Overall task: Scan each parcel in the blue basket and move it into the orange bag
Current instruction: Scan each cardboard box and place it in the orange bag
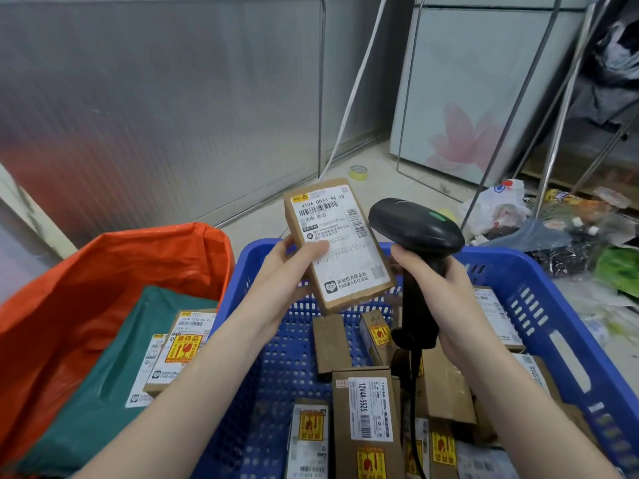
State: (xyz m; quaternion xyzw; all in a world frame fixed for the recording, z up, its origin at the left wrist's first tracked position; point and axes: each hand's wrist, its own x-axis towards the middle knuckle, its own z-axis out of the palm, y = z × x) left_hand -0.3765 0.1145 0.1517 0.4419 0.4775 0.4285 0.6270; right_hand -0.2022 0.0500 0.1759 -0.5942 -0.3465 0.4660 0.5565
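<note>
My left hand [287, 271] grips a brown cardboard parcel [340, 257] with a white shipping label, held up above the blue basket [539, 299], label facing me. My right hand [446, 295] grips the handle of a black barcode scanner [415, 229], whose head sits just right of the parcel's label, a green light on top. Several more brown parcels [366, 420] with yellow fragile stickers lie in the basket. The orange bag [86, 271] stands open at the left, holding a green mailer [114, 371] and a labelled box [183, 347].
The scanner's black cable [413, 409] hangs down into the basket. A roll of yellow tape [359, 172] lies on the floor behind. Plastic bags and litter [539, 219] crowd the floor at the right, beside metal rack legs [553, 140]. A grey wall panel runs along the back.
</note>
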